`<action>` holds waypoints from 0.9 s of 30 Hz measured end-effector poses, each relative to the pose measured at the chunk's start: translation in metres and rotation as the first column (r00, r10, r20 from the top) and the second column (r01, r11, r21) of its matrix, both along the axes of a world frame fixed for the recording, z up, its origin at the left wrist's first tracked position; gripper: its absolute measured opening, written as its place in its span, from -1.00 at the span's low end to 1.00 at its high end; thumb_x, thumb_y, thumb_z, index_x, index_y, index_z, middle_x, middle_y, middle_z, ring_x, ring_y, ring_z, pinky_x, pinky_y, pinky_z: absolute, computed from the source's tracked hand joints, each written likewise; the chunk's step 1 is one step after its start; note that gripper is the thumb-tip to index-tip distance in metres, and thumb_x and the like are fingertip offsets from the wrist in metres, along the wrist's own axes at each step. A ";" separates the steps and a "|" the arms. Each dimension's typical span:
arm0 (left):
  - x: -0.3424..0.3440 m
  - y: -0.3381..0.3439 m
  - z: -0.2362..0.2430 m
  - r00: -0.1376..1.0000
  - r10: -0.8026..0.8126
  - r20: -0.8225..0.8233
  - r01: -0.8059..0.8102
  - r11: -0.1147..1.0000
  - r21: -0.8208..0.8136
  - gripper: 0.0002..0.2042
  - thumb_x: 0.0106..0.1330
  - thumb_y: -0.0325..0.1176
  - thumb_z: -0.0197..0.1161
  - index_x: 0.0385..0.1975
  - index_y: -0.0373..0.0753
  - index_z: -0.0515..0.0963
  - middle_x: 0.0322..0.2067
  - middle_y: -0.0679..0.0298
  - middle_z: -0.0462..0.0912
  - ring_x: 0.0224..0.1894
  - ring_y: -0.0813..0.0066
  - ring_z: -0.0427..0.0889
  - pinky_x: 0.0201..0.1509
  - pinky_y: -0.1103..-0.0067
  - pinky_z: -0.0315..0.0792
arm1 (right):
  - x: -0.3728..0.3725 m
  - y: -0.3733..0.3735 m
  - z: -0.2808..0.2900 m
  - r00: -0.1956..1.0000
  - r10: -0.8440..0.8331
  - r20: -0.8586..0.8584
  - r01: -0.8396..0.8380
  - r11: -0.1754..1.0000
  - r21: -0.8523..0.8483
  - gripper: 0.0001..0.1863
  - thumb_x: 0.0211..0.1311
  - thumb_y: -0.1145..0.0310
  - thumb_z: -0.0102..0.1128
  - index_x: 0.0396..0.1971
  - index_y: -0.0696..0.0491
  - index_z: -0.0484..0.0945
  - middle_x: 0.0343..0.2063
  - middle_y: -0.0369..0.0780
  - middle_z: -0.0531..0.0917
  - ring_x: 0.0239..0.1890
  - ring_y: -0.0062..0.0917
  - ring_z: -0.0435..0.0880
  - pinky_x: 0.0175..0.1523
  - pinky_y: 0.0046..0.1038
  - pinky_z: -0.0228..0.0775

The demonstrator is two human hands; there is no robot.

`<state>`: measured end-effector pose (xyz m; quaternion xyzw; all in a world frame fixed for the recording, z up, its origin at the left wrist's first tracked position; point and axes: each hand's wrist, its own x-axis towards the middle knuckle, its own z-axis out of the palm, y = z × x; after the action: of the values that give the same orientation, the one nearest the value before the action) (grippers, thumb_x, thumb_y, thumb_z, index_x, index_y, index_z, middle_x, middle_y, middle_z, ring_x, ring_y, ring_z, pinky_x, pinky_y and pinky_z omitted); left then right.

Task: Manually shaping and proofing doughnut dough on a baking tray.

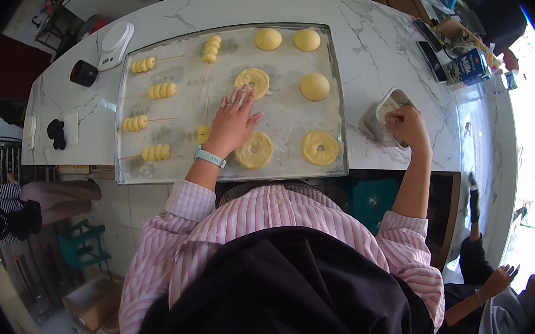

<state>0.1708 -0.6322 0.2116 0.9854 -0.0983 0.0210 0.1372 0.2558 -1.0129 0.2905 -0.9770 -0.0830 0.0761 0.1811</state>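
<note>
My left hand (pixel 236 121), with a pale watch on the wrist, lies with fingers stretched out. Its fingertips rest on the near edge of a yellow dough ring (pixel 260 77) on a large metal baking tray (pixel 342 100). Off to the right, my right hand (pixel 409 125) reaches into a rectangular tub (pixel 377 136) of pale powder, its fingers curled together; what they hold is hidden. Two more dough rings (pixel 320 148) lie along the near side of the tray. Round dough balls (pixel 314 86) sit at its far right. Segmented dough pieces on thin sticks (pixel 162 90) fill the left part.
Left of the tray stand a white kitchen scale (pixel 117 37) and a dark cup (pixel 84 73). A blue carton (pixel 470 66) and other packages are at the counter's far right. Another person's hand (pixel 498 282) shows at lower right; a person in stripes (pixel 17 209) is at left.
</note>
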 end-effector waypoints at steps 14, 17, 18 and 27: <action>0.033 -0.071 0.009 0.742 -0.665 0.081 -0.629 -0.733 -0.259 -0.19 0.22 0.20 -0.15 0.17 -0.50 0.01 0.16 -0.07 0.16 0.21 0.17 0.18 0.29 0.39 0.07 | -0.026 0.144 -0.056 0.845 0.356 0.400 -0.405 0.913 0.041 -0.42 0.25 0.08 -0.21 0.16 0.15 0.12 0.13 -0.07 0.28 0.23 -0.25 0.15 0.31 -0.18 -0.19; 0.023 -0.054 0.018 0.854 -0.451 -0.259 -0.519 -0.773 -0.366 -0.25 0.26 0.13 -0.16 0.16 -0.51 0.02 0.17 -0.06 0.15 0.23 0.17 0.16 0.30 0.37 0.05 | -0.003 0.147 -0.067 0.793 0.375 0.481 -0.389 0.918 -0.076 -0.39 0.25 0.01 -0.25 0.13 0.19 0.17 0.15 -0.07 0.26 0.25 -0.31 0.14 0.32 -0.17 -0.23; 0.020 -0.046 0.017 0.878 -0.409 -0.248 -0.475 -0.804 -0.358 -0.28 0.28 0.10 -0.15 0.16 -0.50 0.02 0.18 -0.05 0.14 0.24 0.16 0.13 0.31 0.37 0.03 | -0.001 0.148 -0.073 0.793 0.376 0.480 -0.391 0.917 -0.073 -0.39 0.25 0.01 -0.25 0.13 0.19 0.17 0.15 -0.07 0.26 0.25 -0.31 0.14 0.32 -0.17 -0.23; -0.003 -0.022 0.008 0.899 -0.336 -0.281 -0.399 -0.893 -0.209 -0.49 0.35 -0.17 -0.18 0.14 -0.47 0.10 0.18 -0.01 0.17 0.26 0.15 0.11 0.34 0.33 0.00 | -0.008 0.155 -0.085 0.747 0.498 0.441 -0.478 0.863 -0.165 -0.37 0.25 -0.02 -0.31 0.15 0.17 0.15 0.18 -0.13 0.23 0.27 -0.39 0.11 0.33 -0.11 -0.35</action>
<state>0.1673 -0.6539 0.2198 0.0129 0.1513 -0.0732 0.9857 0.2483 -0.8574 0.2058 -0.9132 -0.3750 -0.1162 0.1092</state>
